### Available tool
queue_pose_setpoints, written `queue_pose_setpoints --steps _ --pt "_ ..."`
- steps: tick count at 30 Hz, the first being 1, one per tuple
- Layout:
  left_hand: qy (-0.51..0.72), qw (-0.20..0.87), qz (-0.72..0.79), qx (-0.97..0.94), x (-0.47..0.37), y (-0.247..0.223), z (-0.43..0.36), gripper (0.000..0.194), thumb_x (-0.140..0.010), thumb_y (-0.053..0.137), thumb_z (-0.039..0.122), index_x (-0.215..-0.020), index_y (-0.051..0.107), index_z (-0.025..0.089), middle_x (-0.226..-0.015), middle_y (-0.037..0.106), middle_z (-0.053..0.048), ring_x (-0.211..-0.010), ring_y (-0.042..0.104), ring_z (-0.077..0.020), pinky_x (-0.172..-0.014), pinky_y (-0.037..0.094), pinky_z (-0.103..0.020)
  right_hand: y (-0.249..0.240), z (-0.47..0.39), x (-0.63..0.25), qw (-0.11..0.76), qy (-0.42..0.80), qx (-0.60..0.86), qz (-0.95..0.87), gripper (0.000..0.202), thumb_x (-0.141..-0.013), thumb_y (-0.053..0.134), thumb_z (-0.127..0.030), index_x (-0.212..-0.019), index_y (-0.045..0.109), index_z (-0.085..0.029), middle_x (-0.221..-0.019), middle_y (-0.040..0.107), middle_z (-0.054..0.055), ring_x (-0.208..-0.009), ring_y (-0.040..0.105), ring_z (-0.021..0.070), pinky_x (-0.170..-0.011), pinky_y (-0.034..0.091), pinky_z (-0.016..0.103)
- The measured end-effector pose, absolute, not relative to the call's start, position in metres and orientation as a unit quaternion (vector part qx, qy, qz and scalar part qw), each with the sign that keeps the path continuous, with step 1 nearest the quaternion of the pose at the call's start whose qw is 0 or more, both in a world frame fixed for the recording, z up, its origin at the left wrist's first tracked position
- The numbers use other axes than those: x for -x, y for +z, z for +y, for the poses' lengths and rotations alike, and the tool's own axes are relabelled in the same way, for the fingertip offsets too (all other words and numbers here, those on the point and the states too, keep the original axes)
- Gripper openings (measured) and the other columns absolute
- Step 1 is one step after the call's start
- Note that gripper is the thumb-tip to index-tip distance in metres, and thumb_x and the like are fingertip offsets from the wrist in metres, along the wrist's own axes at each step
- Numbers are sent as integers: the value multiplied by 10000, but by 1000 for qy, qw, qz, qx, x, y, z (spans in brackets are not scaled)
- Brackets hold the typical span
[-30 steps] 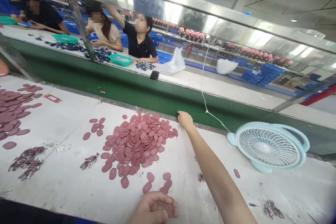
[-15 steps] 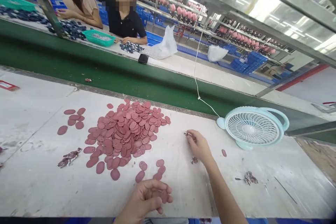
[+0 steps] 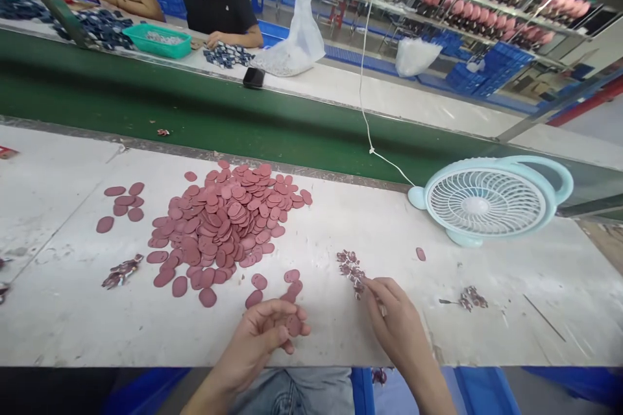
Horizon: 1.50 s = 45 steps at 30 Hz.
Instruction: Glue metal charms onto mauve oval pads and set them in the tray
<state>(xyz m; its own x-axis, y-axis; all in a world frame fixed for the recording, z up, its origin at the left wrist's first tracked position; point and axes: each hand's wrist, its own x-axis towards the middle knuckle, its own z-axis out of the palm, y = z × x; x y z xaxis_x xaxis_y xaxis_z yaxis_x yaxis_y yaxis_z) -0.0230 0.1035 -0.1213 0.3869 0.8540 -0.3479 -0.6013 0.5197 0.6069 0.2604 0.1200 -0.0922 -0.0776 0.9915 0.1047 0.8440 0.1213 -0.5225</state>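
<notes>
My left hand (image 3: 263, 334) is closed in a pinch on a maroon oval disc (image 3: 293, 325) with small holes, held low over the near part of the table. A few loose maroon discs (image 3: 259, 281) lie just beyond it. To the right, my right hand (image 3: 396, 318) has its thumb and forefinger drawn together at the near end of a strip of small dark-red and white scraps (image 3: 349, 264). Whatever is between those fingertips is too small to make out. A large heap of maroon oval discs (image 3: 224, 220) spreads left of centre.
A light-blue fan (image 3: 479, 204) stands at the right, its white cord running upward. More scraps lie in a small pile (image 3: 471, 299) near a thin rod (image 3: 544, 318), and another pile (image 3: 121, 271) is at left. Beyond the green belt (image 3: 195, 110), co-workers sit by a green basket (image 3: 158, 40).
My right hand has moved nearer to me, uncovering the scraps, and its fingertips are at their near end. My left hand still holds the disc. The camera view has tilted downward.
</notes>
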Motion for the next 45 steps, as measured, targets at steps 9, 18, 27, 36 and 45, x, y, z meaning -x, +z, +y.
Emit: queue_pose_setpoints --steps 9,18,27,36,45 --pt "435 802 377 -158 15 -111 91 244 -782 841 252 -1012 780 199 -1047 789 -96 -907 760 -231 -624 547 -210 -92 97 -270 130 194 588 -774 328 -1021 434 -203 -1306 592 -239 -1099 691 91 -946 701 241 -807 596 396" --pt "406 829 358 -138 -6 -106 84 214 -815 813 232 -1024 769 225 -1116 784 -82 -956 763 -219 -632 539 -180 -95 116 -282 45 118 559 -820 327 -965 458 -148 -1207 657 -240 -1011 640 90 -813 661 230 -671 571 335" --pt "433 826 337 -132 -23 -110 75 245 -764 850 191 -991 785 257 -1160 782 -55 -926 780 -252 -616 589 -219 -65 73 -247 354 463 609 -538 99 -870 755 -310 -956 758 -262 -1013 721 69 -694 700 173 -545 591 260" --pt "437 797 361 -207 -25 -106 73 138 -792 828 222 -929 820 232 -1151 794 -96 -854 755 -196 -597 600 -219 -58 64 -203 396 559 589 -429 128 -862 761 -365 -930 827 -279 -814 798 38 -577 702 166 -530 606 246" --pt "435 803 353 -204 -24 -109 70 178 -796 819 166 -964 794 220 -1150 787 -67 -850 748 -175 -609 605 -212 -60 64 -200 387 563 590 -431 78 -879 754 -322 -913 804 -273 -823 776 21 -640 692 139 -590 578 213"
